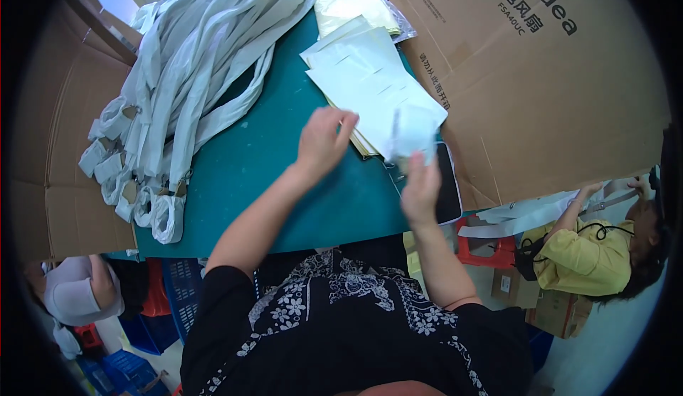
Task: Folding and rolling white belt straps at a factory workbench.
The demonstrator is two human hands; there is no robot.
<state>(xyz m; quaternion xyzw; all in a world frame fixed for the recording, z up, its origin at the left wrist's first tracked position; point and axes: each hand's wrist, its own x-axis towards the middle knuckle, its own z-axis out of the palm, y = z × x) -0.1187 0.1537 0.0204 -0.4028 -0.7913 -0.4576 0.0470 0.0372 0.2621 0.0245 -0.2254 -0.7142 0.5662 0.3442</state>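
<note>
My right hand (422, 186) pinches a small whitish sheet (415, 131), smeared by motion; whether it is paper or film I cannot make out. It hangs over the lower right end of a fanned pile of white sheets (373, 69). Just left of that pile, above the green table (284, 204), my left hand (326, 141) has its fingers curled and thumb near them; anything between them is hidden. Beside my right hand a dark flat device with a pale edge (448, 183) lies partly covered.
Long strips wrapped in whitish material (192, 69) heap at the left, looped ends near the table's edge. A large cardboard panel (533, 104) borders the right, another (78, 133) the left. Clear packets (356, 8) lie at the back. A person in yellow (587, 257) sits at the right.
</note>
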